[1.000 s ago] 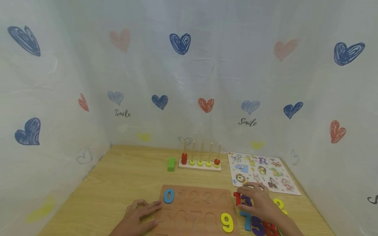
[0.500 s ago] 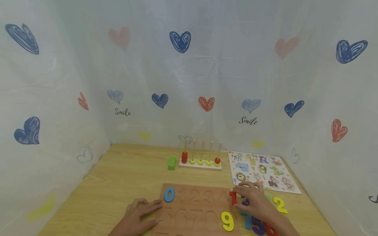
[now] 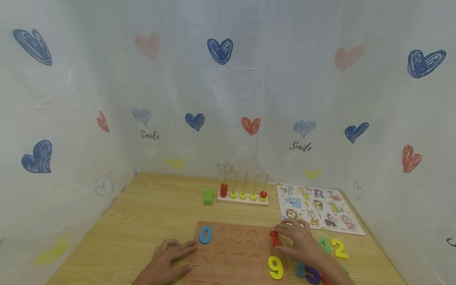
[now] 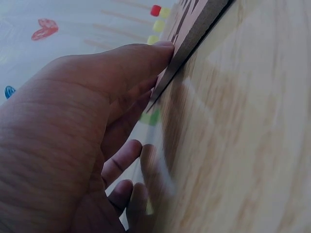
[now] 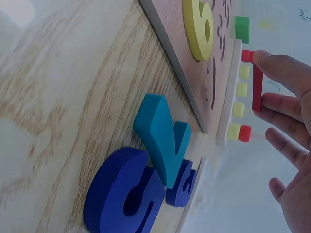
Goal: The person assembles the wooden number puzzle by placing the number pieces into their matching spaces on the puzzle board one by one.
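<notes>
Head view: we record two bare hands at a brown number board (image 3: 226,248) lying on the tabletop (image 3: 149,213). The right hand (image 3: 301,244) has the red 1 (image 3: 274,239) in its grip, over the board's upper right part. The left hand (image 3: 166,262) lies along the board's left edge, fingers extended, touching it; its grip is loose and encloses nothing. We note the blue 0 (image 3: 205,235) at the board's upper left and the yellow 9 (image 3: 275,267) at its right side, lower down. Right of the board: a green 4 (image 3: 325,244) and a yellow 2 (image 3: 339,248), with a blue 7 (image 3: 300,269) and purple 5 (image 3: 312,274) partly visible below the forearm. Farther back we see a green block (image 3: 208,197), a bead counter (image 3: 243,199) with five pegs, and an animal picture board (image 3: 320,211).

Left wrist view: the thumb (image 4: 146,56) meets the board's edge; the lower fingers (image 4: 121,160) hang slightly bent, well parted from the thumb.

Right wrist view: we see the red 1 pinched between thumb and fingertips, grip closed to its width, and held clear above the board. The blue 7 leans against the purple 5, with another purple piece (image 5: 181,187) just behind.
</notes>
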### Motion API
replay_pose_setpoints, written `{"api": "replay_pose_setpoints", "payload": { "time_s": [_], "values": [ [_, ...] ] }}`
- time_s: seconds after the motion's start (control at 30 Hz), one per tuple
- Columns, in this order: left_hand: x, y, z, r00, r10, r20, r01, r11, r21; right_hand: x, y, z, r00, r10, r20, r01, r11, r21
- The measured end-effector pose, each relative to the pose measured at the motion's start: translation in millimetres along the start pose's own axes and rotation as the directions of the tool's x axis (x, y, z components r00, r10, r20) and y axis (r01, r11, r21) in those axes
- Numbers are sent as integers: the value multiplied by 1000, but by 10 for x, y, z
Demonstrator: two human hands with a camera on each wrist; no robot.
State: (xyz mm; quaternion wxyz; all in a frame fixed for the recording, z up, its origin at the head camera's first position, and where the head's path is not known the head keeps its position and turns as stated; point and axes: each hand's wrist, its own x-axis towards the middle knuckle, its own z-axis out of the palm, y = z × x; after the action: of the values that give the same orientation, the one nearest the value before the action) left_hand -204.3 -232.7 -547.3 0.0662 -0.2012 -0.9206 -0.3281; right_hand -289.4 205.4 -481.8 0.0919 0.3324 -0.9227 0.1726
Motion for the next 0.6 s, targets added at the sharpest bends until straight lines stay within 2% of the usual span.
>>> {"api": "replay_pose_setpoints", "payload": {
  "time_s": [0.43, 0.6],
  "values": [
    [14, -22, 18, 1000, -2, 7, 2, 1000, 20, 113, -121, 86, 1000, 13, 16, -13, 999, 38],
    [8, -21, 17, 1000, -10, 7, 10, 1000, 12, 165, -178, 104, 1000, -14, 18, 13, 999, 29]
  ]
}}
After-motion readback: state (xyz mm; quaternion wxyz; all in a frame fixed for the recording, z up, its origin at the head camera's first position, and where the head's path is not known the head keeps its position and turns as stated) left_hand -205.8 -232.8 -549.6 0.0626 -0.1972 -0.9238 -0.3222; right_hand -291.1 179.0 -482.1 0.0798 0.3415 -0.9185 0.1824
